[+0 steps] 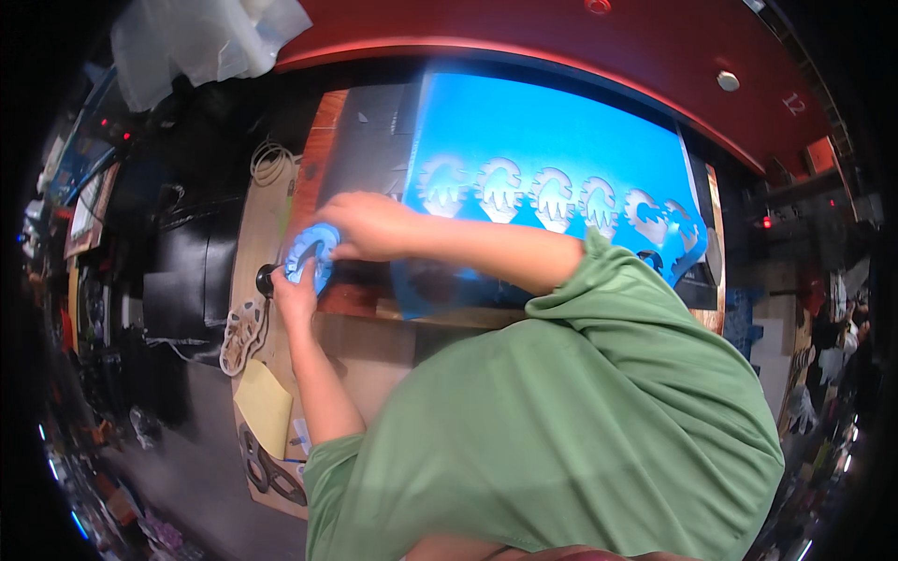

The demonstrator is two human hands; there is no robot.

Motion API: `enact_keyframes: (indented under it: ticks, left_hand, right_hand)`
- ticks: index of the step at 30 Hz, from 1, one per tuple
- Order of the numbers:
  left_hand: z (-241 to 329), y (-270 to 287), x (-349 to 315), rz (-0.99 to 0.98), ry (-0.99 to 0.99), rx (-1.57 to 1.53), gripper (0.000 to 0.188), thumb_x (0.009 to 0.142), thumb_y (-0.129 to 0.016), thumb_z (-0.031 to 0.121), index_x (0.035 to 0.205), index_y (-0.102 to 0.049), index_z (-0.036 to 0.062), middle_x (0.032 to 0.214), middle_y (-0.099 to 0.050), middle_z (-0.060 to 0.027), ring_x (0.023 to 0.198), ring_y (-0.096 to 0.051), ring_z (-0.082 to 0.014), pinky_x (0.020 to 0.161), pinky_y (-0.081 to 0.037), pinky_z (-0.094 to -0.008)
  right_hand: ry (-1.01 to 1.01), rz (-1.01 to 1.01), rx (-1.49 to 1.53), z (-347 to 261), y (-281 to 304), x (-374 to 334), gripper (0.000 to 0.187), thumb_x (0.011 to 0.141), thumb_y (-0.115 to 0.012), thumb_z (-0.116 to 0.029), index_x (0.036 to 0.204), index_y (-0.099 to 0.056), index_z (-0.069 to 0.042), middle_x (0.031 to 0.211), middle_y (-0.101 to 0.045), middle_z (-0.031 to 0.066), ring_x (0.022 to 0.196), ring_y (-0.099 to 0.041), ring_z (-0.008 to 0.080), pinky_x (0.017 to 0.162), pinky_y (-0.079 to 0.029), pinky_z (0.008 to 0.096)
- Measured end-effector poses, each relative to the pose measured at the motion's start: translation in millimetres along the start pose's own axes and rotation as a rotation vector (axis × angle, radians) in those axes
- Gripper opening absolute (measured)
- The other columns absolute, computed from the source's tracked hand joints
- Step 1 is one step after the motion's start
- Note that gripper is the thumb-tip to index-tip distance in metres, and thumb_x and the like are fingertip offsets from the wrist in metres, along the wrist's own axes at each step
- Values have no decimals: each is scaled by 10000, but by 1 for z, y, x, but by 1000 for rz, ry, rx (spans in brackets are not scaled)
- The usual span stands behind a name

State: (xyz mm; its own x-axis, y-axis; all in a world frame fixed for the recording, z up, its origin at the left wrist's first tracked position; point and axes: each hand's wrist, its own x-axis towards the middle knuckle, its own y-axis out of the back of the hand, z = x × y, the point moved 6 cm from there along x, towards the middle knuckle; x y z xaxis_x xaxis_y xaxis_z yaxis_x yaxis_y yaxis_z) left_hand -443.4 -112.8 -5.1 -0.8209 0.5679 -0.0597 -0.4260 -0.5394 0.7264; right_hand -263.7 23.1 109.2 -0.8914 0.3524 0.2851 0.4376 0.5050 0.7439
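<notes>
My left hand [296, 292] grips a small stack of blue curved cut pieces [325, 245] with notched edges, at the left side of the work board. From the right, my right hand [369, 224] reaches across with its fingers closed at the upper edge of the same pieces; the fingertips are partly hidden. Beyond my right forearm lies a bright blue sheet [561, 122]. A row of several curved, toothed cut-outs [552, 194] runs along its near part. At its right end, a loose blue strip [690, 238] of the sheet hangs over.
A red machine beam [524, 33] spans the far side. Left of my hands lie a black round object [266, 279], a shoe-upper-shaped outline [243, 337], yellow paper [265, 404] and dark ring-like pieces [257, 463]. A coiled cord [271, 161] and plastic bag [201, 42] are farther back.
</notes>
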Motion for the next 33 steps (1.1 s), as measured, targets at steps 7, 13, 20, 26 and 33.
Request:
enact_keyframes:
  ticks: [7, 13, 20, 26, 33]
  left_hand:
    - [99, 13, -62, 470, -590, 362, 557, 824, -736, 382, 1172, -556, -14, 1155, -558, -228, 1100, -517, -404, 884, -447, -512]
    - [136, -114, -97, -470, -365, -384, 494, 892, -707, 217, 1250, -491, -45, 1099, -629, -177, 965, -611, -196, 853, -482, -309]
    - [150, -129, -97, -484, -182, -572, 398, 932, -622, 67, 1264, -426, -34, 1103, -614, -130, 969, -591, -150, 853, -474, -274]
    - [189, -106, -116, -506, -188, -698, 376, 942, -627, 131, 1241, -454, -18, 882, -588, -46, 660, -517, -72, 549, -408, -202]
    - [231, -46, -131, -505, -256, -790, 310, 941, -614, 94, 1213, -487, 13, 719, -513, 36, 497, -411, -17, 423, -311, -181]
  right_hand:
    - [-238, 457, -342, 48, 133, -193, 311, 778, -747, -122, 1066, -657, -47, 1049, -674, 146, 997, -633, 325, 847, -514, 403]
    - [-1108, 1073, -984, 73, 260, -453, 402, 842, -697, -304, 1115, -612, -22, 1163, -586, 201, 1136, -535, 361, 957, -437, 446]
    - [-1206, 1153, 135, 171, 229, -523, 912, 828, -702, -534, 1441, -329, 28, 1178, -626, 182, 1000, -624, 241, 891, -485, 335]
    - [-1474, 1123, -384, 173, 275, -539, 931, 718, -762, -545, 1403, -403, -26, 1254, -585, 234, 1205, -547, 365, 994, -441, 444]
    - [-1322, 830, -480, 126, 348, -519, 773, 668, -753, -376, 1325, -506, -53, 1211, -633, 200, 1107, -629, 322, 957, -486, 399]
